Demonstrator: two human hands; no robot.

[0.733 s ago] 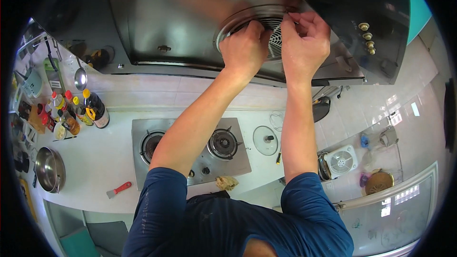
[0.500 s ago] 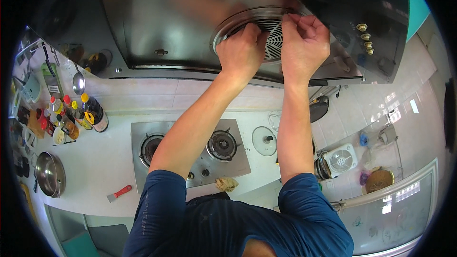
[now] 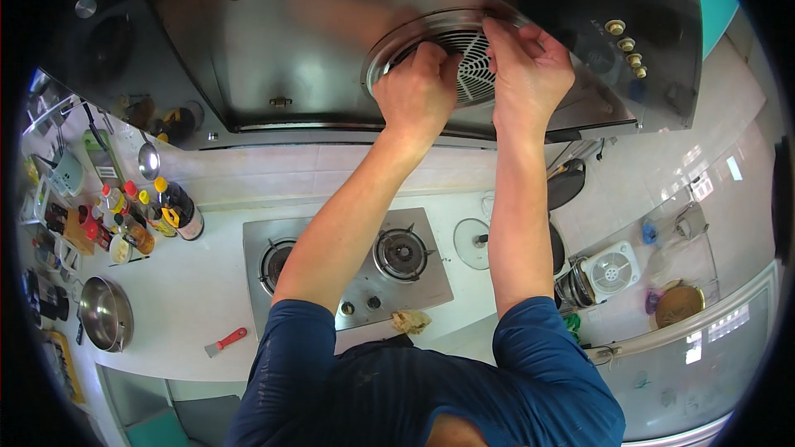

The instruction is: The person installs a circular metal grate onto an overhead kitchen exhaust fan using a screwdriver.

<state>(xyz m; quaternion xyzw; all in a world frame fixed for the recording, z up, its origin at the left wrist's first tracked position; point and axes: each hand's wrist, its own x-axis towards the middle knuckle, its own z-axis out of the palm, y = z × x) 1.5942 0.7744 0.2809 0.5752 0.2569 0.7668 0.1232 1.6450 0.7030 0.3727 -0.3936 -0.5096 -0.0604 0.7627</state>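
Observation:
A round, slotted vent grille (image 3: 472, 66) sits in the metal underside of a dark range hood (image 3: 306, 58), inside a raised ring. At the grille's left part, my left hand (image 3: 418, 91) has its fingers curled in over the edge, closed. My right hand (image 3: 530, 74) reaches up to the right side of the ring. Its index finger touches the rim, and the other fingers are bent in. Whatever lies between those fingertips is hidden. Both arms are raised above the cooktop.
Below is a two-burner gas cooktop (image 3: 356, 298) with a crumpled cloth (image 3: 411, 321) at its front edge. A red-handled scraper (image 3: 225, 343), a steel pan (image 3: 106, 314) and several sauce bottles (image 3: 178, 207) stand to the left. A glass lid (image 3: 472, 243) lies right of the cooktop.
The view has shifted slightly. My right index finger now stretches further toward the ring's rim, where the fingertips were pinched before. My left hand keeps its place on the grille.

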